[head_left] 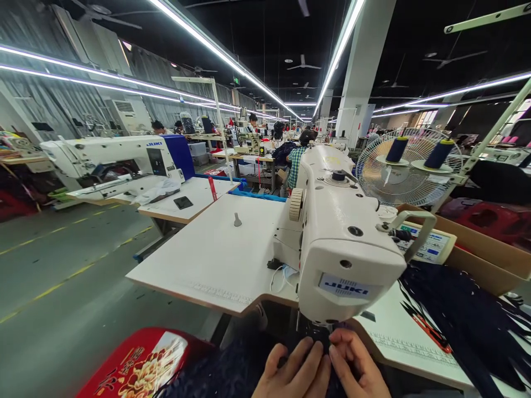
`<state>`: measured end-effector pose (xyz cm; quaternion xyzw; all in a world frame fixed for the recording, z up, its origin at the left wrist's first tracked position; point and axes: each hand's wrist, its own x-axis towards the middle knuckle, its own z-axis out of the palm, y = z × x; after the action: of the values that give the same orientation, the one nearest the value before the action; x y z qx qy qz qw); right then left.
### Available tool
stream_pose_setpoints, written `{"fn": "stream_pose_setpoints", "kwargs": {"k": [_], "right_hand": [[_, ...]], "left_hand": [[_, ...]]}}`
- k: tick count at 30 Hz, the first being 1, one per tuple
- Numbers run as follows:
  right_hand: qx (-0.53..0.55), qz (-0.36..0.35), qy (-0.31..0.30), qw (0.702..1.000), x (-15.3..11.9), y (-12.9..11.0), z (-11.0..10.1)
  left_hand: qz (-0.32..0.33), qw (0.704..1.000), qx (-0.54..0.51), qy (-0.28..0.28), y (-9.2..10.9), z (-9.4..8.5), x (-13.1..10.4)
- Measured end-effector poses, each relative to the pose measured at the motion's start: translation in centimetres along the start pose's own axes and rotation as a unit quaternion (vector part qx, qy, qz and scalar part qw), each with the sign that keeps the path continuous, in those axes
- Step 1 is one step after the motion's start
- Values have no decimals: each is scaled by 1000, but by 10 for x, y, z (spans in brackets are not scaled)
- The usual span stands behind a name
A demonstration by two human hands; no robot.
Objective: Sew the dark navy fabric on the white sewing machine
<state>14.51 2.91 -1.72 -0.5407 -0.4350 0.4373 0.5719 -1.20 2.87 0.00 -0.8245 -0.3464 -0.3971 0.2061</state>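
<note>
Your left hand (296,370) is spread over the navy fabric (232,367), its fingers loosely bent; whether they grip the cloth, you cannot tell from this view. Your right hand (359,367), just beside it, is nearly closed, thumb and forefinger pinched together at the fabric's edge. The cloth lies beneath the head of your JUKI sewing machine (348,237) and spreads to your left, near a red seat (133,359) with a floral print.

To your right on the desk (215,249), red-handled scissors (431,331) lie against a heap of dark fabric strips (460,309). Behind the heap stand a control panel (429,243) and a cardboard box (485,249). Two navy thread cones (397,149) sit higher up, in front of a large fan (365,171). Ahead of you is a person in a checked shirt (295,166); a second JUKI machine (153,157) stands farther left.
</note>
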Motion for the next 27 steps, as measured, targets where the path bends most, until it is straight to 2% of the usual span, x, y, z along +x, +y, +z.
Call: {"fn": "stream_pose_setpoints", "kwargs": {"k": [5, 10, 17, 23, 27], "right_hand": [[28, 38, -19, 999, 8, -5, 1], [28, 36, -15, 999, 9, -5, 3], [45, 41, -13, 998, 9, 1, 2], [26, 38, -4, 999, 8, 2, 4], [28, 43, -2, 999, 5, -4, 6]], "left_hand": [[17, 999, -24, 24, -9, -1, 0], [74, 995, -60, 29, -18, -3, 4], [18, 997, -81, -2, -18, -3, 11], [33, 993, -111, -18, -21, -6, 19], [-24, 997, -71, -17, -11, -8, 19]]}}
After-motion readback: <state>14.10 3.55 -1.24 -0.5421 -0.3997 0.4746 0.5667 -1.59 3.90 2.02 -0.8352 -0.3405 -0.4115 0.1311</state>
